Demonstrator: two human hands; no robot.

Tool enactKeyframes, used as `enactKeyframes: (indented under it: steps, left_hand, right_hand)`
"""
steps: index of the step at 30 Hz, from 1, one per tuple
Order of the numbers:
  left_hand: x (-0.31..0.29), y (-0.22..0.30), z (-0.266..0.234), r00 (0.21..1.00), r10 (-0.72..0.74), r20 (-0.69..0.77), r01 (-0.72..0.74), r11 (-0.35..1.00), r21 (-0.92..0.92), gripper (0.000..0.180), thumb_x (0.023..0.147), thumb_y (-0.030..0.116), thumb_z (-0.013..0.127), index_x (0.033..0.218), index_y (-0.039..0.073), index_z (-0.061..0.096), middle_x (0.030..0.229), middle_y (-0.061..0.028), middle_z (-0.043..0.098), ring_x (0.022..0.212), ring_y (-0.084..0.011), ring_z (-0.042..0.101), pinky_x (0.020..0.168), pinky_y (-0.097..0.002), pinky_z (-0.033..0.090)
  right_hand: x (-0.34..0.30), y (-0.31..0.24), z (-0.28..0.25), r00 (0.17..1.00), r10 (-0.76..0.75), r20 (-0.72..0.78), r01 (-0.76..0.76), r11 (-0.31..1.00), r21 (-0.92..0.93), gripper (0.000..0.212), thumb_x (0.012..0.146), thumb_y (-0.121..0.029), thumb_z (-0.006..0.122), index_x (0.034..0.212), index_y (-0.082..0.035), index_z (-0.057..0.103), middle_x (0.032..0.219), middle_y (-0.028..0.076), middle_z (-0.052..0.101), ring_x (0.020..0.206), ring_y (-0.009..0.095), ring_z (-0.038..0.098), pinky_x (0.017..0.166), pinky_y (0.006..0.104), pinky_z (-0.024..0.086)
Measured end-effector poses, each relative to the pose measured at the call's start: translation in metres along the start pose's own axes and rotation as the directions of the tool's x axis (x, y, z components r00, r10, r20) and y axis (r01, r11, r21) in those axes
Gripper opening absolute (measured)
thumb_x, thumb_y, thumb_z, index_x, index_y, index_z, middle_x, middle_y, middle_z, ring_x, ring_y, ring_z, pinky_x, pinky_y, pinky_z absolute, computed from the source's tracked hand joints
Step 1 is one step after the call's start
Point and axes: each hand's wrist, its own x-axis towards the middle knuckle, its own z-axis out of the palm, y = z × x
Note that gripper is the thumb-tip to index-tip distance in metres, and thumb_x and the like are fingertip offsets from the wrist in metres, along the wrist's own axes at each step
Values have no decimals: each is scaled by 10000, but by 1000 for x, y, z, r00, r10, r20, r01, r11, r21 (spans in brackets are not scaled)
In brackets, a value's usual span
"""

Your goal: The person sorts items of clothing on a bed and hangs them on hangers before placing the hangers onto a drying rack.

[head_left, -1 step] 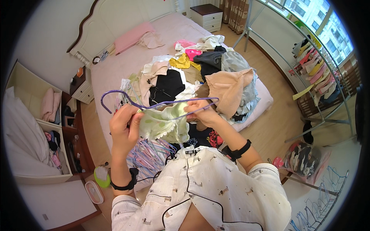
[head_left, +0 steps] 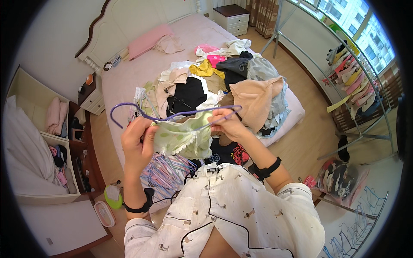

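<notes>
Before my chest is a purple hanger [head_left: 185, 114], its hook pointing left and its narrow end to the right. A small pale green garment [head_left: 178, 139] with dots and a scalloped white edge hangs at it, between my hands. My left hand [head_left: 140, 139] is closed around the hanger near the hook and the garment's left side. With pinched fingers my right hand [head_left: 227, 124] grips the garment's right edge by the hanger's far end. Whether those fingers also touch the hanger is hard to see.
A heap of mixed clothes [head_left: 187, 96] covers the near part of the bed [head_left: 129, 90]. Many-coloured hangers [head_left: 165, 172] lie below my left hand. A metal drying rack [head_left: 277, 38] with small clothes stands at right. An open storage box [head_left: 36, 107] is at left.
The hanger and garment have shifted slightly left, and the hook sits a little lower. Both hands keep their hold.
</notes>
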Motion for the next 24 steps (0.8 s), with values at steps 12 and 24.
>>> enactKeyframes:
  steps: [12,24]
  left_hand:
    - [-26,-18,1,988,122,-98,-112,989,101,116,887,40,676,833,-25,597,671,-76,492,562,-185,435,509,-285,330]
    - [-30,-12,10,993,92,-74,-82,988,129,102,881,44,690,885,-34,625,663,-79,470,548,-183,418,501,-292,320]
  right_hand:
    - [-27,-28,-9,904,-397,-160,360,908,-217,110,981,-138,597,975,-28,601,764,4,630,628,48,561,580,185,458]
    - [-66,-69,29,509,-764,396,635,23,-773,103,780,-144,739,799,-74,667,1305,130,570,1247,333,456,1065,455,332]
